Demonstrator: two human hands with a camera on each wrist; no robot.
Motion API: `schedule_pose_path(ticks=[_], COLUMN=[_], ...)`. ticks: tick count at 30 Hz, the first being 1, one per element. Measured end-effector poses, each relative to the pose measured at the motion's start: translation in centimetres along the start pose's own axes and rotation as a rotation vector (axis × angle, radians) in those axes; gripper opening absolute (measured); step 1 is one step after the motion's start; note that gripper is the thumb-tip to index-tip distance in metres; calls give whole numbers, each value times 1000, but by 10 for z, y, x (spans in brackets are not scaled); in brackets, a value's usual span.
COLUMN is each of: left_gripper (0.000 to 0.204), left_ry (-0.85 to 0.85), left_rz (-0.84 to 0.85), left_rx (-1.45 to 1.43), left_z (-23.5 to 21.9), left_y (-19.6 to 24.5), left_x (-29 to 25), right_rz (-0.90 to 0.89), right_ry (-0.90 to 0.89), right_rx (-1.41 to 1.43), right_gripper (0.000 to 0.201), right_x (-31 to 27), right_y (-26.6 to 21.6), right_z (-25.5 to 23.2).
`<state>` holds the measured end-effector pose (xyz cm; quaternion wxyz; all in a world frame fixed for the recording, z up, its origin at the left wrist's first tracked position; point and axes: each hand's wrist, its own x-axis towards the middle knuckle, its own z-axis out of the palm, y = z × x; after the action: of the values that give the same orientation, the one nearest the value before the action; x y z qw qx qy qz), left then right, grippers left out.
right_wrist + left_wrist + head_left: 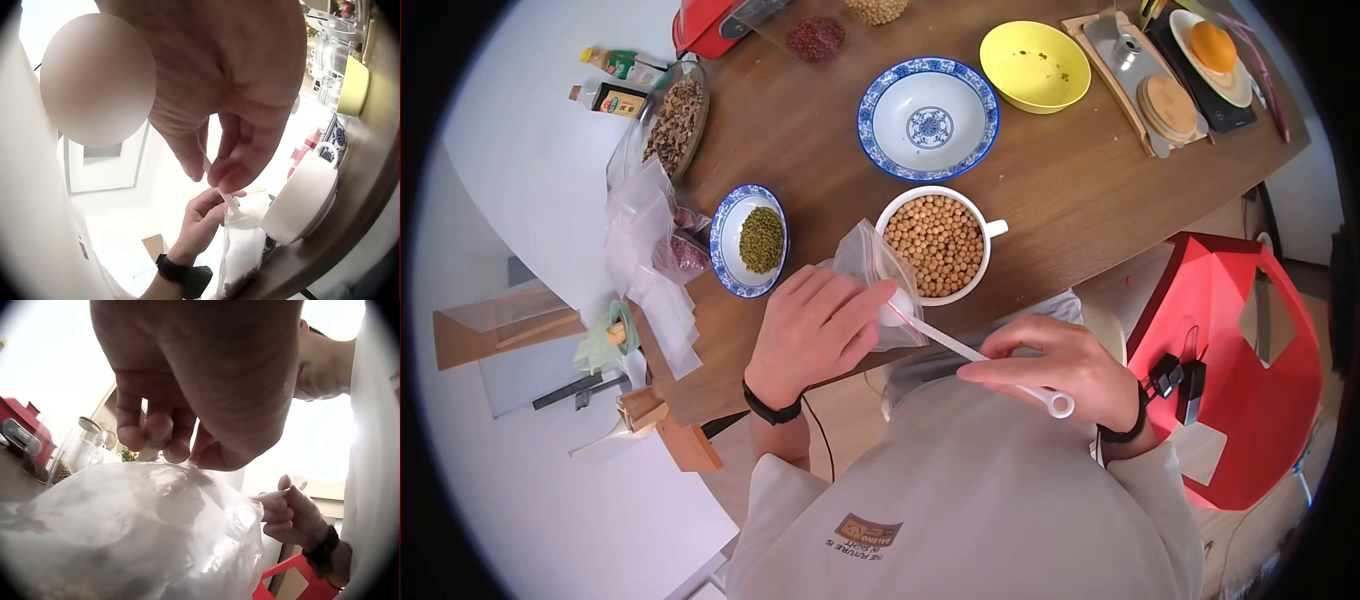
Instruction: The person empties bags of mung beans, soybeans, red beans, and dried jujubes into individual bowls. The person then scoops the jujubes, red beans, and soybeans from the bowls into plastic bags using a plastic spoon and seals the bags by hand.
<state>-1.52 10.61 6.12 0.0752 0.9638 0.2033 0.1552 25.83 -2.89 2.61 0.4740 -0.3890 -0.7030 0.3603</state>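
Observation:
My left hand (815, 325) pinches the top of a small clear plastic bag (872, 265) at the table's near edge; the bag (125, 531) fills the left wrist view under my fingers. My right hand (1055, 365) holds the handle of a white plastic spoon (960, 348), whose bowl is at the bag's mouth. In the right wrist view the spoon (215, 181) runs from my fingertips down to the bag (240, 250). Just behind the bag stands a white cup of chickpeas (937, 243). A blue-rimmed dish of green mung beans (750, 240) sits to its left.
An empty blue-and-white bowl (928, 118) and a yellow bowl (1034, 65) stand farther back. Spare plastic bags (645, 230), a dish of dried pieces (675, 120) and sauce bottles (615, 85) lie at the left. A scale with an orange (1212, 48) is far right. A red chair (1230, 350) stands at my right.

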Motion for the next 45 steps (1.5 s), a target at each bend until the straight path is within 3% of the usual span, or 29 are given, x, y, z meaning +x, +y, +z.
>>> schedule_pose_path(ticks=[3,7,10,12,14,16,20,22,24,26,28,33,37,42,44,45], left_gripper=[28,25,27,22,20,18,17,18,16,16,17,21,22,29,31,32], left_ry=[60,93,100,160,163,168,47,7,56,83,110,163,227,302,307,308], left_rz=[13,14,44,47,54,55,155,168,122,90,51,48,60,108,109,110], left_rx=[-22,-68,-99,-243,-267,-288,-299,-298,-542,-566,-601,-697,-710,-722,-754,-782], left_z=[0,1,2,8,7,5,-3,0,13,14,16,25,30,24,24,24], left_y=[2,-5,-14,-19,-21,-23,-26,-31,-37,-35,-33,-40,-40,-38,-39,-39], left_x=[2,-3,-6,-9,-10,-8,-1,-2,-5,-7,-10,-16,-17,-18,-20,-21], right_rz=[128,167,186,335,314,155,68,72,255,294,481,457,395,383,246,242], right_ry=[71,84,197,384,390,274,198,194,332,322,536,675,574,312,-49,-36], right_rx=[47,87,60,69,-9,-356,-468,-435,-186,-154,161,319,329,224,-98,-95], right_gripper=[34,25,21,20,19,21,27,24,20,17,19,27,29,20,26,35], right_x=[-4,-16,-17,-16,-10,-2,-2,-7,-16,-20,-24,-34,-30,1,15,15], right_y=[-11,-12,-10,-12,-11,-12,-3,-2,4,8,13,19,1,-17,-20,-21], right_z=[-4,-12,-14,-11,-8,-7,5,8,14,17,23,22,27,40,41,48])
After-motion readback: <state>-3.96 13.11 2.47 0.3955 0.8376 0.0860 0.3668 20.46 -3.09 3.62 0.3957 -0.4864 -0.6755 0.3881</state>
